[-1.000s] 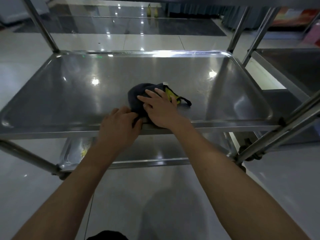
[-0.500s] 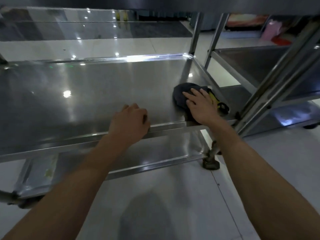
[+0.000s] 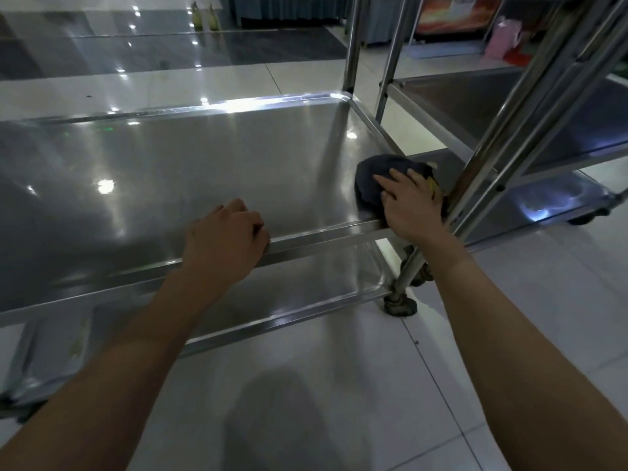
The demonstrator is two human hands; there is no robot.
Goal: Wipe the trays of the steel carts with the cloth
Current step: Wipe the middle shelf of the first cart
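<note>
Cloth (image 3: 380,180) now sits at the near right corner of the tray (image 3: 204,158), having slid there from its near edge's middle. Right hand (image 3: 409,205) presses it flat, fingers spread. Left hand (image 3: 226,241) stays curled over the near rim, holding nothing else.

Two bare forearms and hands, seen from above.
Left hand (image 3: 226,241) and right hand (image 3: 409,207) wear no gloves, rings or watch; no sleeves reach the forearms.
</note>
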